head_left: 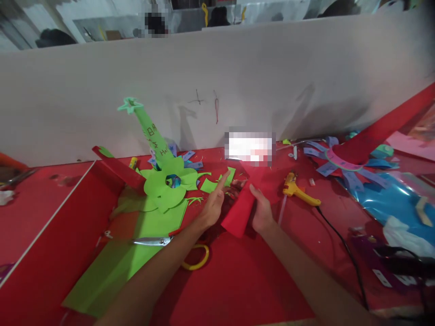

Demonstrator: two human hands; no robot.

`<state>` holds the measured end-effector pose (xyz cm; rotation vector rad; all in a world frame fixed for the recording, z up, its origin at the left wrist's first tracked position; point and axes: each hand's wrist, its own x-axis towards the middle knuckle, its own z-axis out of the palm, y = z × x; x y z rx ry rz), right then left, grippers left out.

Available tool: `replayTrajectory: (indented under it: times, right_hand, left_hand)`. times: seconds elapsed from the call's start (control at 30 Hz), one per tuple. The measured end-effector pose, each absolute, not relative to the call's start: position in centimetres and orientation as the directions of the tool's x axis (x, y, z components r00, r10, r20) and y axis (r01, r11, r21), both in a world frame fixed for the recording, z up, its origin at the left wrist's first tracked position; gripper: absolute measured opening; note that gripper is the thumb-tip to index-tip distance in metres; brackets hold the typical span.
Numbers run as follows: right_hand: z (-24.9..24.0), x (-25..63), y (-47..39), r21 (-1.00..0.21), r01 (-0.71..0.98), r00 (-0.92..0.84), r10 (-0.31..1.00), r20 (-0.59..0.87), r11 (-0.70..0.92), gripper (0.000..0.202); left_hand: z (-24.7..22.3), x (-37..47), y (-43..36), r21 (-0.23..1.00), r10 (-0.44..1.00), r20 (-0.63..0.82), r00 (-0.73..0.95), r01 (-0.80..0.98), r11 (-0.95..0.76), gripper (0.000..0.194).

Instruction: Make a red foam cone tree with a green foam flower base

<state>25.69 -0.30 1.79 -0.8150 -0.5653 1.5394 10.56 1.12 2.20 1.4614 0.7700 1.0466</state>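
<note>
My right hand (263,210) grips a red cone-shaped piece of foam or paper sheet (240,213) from its right side, thumb on top. Just left of that cone is my left hand (214,208), its fingers stretched out and apart from the right hand. Whether its far fingers touch the red piece is hidden. Behind the hands lie small light-green scraps (208,185). Scissors (152,241) with yellow handles rest below my left forearm, partly covered by it. To the right of my right hand, a yellow glue gun (301,193) lies on the red table (231,290).
A green flower-shaped piece (165,199) with a lettered green tube (151,129) stands left. Green sheets (112,267) lie in front of it. At right are a red cone (380,131) with purple strips, a blue sheet (384,194) and a black cable (343,244). A white partition (136,77) runs behind.
</note>
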Motion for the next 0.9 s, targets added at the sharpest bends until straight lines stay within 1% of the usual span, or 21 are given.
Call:
replayTrajectory:
  times: [0.07,0.13,0.17,0.2,0.23,0.3,0.37,0.4,0.47,0.5,0.57,0.77,0.9]
  right_hand:
    - [2.4,26.2,-0.3,-0.725,-0.680,0.002,0.989,-0.150,-0.109,0.035]
    - [2.8,26.5,-0.1,-0.681,-0.727,0.018,0.989,-0.147,-0.088,0.033]
    - [3.0,26.7,-0.1,-0.660,-0.747,0.018,0.989,-0.149,-0.085,0.033]
    - [3.1,26.8,0.0,-0.641,-0.763,0.013,0.988,-0.151,-0.088,0.032]
    - [3.2,26.9,0.0,-0.627,-0.774,0.008,0.988,-0.153,-0.091,0.032]
    - [3.4,27.0,0.1,-0.608,-0.789,0.016,0.988,-0.155,-0.083,0.031]
    - [3.5,27.1,0.0,-0.598,-0.799,0.032,0.988,-0.151,-0.065,0.030]
    - [3.5,27.1,0.0,-0.593,-0.803,0.037,0.989,-0.145,-0.057,0.029]
    - [3.5,27.1,0.0,-0.575,-0.816,0.036,0.990,-0.134,-0.049,0.029]
    - [3.5,27.1,0.0,-0.564,-0.824,0.029,0.991,-0.133,-0.052,0.028]
    - [3.4,27.1,0.0,-0.544,-0.836,0.008,0.990,-0.138,-0.069,0.027]
    - [2.8,26.8,-0.5,-0.541,-0.828,-0.086,0.986,-0.145,-0.151,0.022]
    - [2.1,26.6,-0.5,-0.521,-0.823,-0.156,0.972,-0.177,-0.227,0.025]
  left_hand:
    - [1.6,10.3,1.0,0.957,0.918,0.287,0.273,-0.050,-0.285,0.085]
    - [1.3,10.0,0.7,0.880,0.869,0.453,0.196,0.054,-0.471,0.067]
    - [1.3,9.8,0.4,0.814,0.816,0.541,0.206,0.115,-0.569,0.055]
    - [1.4,9.7,0.0,0.728,0.744,0.617,0.257,0.171,-0.663,0.045]
    - [1.4,9.6,-0.4,0.622,0.654,0.679,0.332,0.213,-0.754,0.040]
    - [1.7,9.6,-1.2,0.383,0.443,0.757,0.480,0.224,-0.896,0.040]
    - [2.0,9.8,-1.9,0.184,0.268,0.774,0.574,0.201,-0.962,0.040]
    - [2.1,9.9,-2.1,0.111,0.211,0.767,0.606,0.199,-0.974,0.039]
    - [2.5,10.2,-2.4,0.010,0.153,0.749,0.645,0.220,-0.975,0.037]
    - [2.7,10.3,-2.5,-0.017,0.146,0.748,0.647,0.238,-0.971,0.035]
    - [3.1,10.5,-2.4,-0.028,0.155,0.759,0.632,0.270,-0.963,0.031]
    - [3.2,10.4,-2.0,0.041,0.199,0.805,0.559,0.282,-0.958,0.018]
    - [3.2,10.4,-1.8,0.081,0.258,0.831,0.493,0.352,-0.933,0.009]
